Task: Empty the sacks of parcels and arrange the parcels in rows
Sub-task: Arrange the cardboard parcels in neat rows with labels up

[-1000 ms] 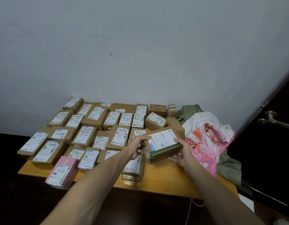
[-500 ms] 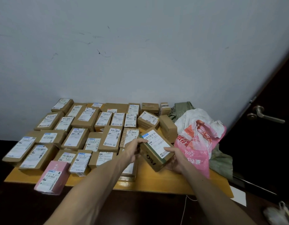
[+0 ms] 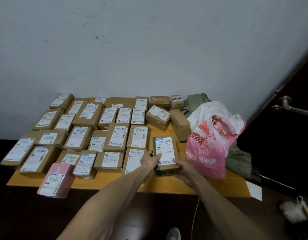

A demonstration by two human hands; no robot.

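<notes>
Evidently the left hand (image 3: 149, 159) and right hand (image 3: 183, 168) each gripped a near corner of the green-taped parcel (image 3: 164, 153), lower centre of frame, on or just above the table (image 3: 167, 185). It was best slid flush against the neighbouring parcel (image 3: 134, 158), label up.

From my station, the left hand (image 3: 150, 161) and right hand (image 3: 185, 168) are bare, forearms unsleeved, with one grey shoe (image 3: 174, 234) below.
</notes>
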